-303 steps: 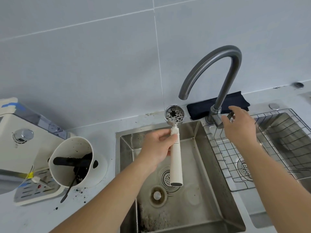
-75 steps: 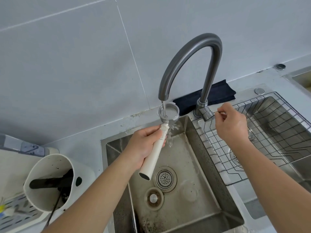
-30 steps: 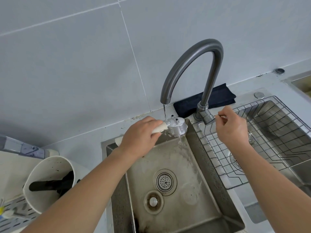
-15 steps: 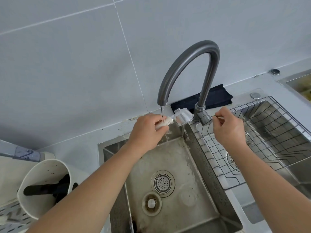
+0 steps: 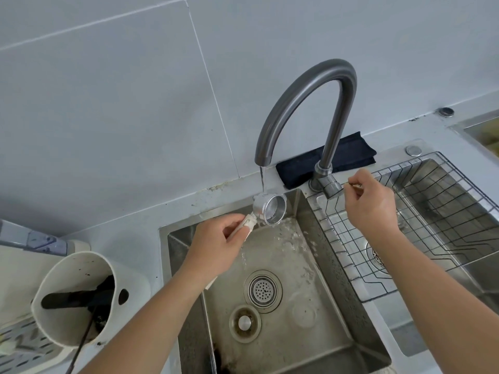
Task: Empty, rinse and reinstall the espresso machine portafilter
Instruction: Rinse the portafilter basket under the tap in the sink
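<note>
At the desk's left edge sits a white tub of old coffee. The left hand grips the portafilter over the sink's back edge. It has just rolled sideways, so water hits its outside; inside looks clean. The right hand pinches the tap lever. Rinsing seems nearly done.

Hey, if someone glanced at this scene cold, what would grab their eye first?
The curved grey metal faucet at centre, pouring water onto the shiny steel portafilter basket that the left hand holds over the stainless sink. The right hand grips the faucet lever; the white knock box sits lower left.
</note>
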Demonstrator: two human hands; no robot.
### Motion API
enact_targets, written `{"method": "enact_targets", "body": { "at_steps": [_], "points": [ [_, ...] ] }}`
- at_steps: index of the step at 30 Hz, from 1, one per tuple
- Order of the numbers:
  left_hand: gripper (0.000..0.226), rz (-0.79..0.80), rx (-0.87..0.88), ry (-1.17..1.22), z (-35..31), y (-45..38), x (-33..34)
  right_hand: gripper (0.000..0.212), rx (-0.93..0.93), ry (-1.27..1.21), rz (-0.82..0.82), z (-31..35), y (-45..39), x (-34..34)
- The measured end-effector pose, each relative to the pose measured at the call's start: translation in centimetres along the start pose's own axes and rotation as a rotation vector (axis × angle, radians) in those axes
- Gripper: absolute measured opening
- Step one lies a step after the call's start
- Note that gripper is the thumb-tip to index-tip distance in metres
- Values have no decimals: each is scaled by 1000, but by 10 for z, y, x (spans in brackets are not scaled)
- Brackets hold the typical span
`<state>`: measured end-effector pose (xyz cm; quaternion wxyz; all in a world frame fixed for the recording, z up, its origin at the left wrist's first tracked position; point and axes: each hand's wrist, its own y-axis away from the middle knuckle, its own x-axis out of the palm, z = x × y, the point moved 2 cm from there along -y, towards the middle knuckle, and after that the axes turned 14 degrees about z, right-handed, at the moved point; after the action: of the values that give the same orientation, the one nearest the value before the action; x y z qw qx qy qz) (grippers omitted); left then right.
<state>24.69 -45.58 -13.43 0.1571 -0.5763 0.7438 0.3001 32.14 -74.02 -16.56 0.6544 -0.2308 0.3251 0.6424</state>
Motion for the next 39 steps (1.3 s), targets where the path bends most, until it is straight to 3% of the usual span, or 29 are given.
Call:
{"method": "enact_targets", "body": {
  "at_steps": [11, 16, 20, 25, 31, 39],
  "points": [
    [34, -44, -156, 369, 3, 6, -1, 7, 38, -4, 8, 2, 1, 0],
    [31, -67, -153, 424, 4, 5, -8, 8, 33, -9, 7, 2, 2, 0],
    [14, -62, -212, 743, 6, 2, 0, 8, 36, -20, 15, 2, 2, 0],
    [11, -24, -273, 911, 5, -3, 11, 9, 34, -26, 9, 3, 2, -1],
    [13, 123, -345, 836, 4, -8, 22, 9, 23, -26, 4, 2, 2, 0],
    [10, 204, -394, 433, 16, -4, 15, 10, -24, 33, 7, -1, 1, -1]
  ]
}}
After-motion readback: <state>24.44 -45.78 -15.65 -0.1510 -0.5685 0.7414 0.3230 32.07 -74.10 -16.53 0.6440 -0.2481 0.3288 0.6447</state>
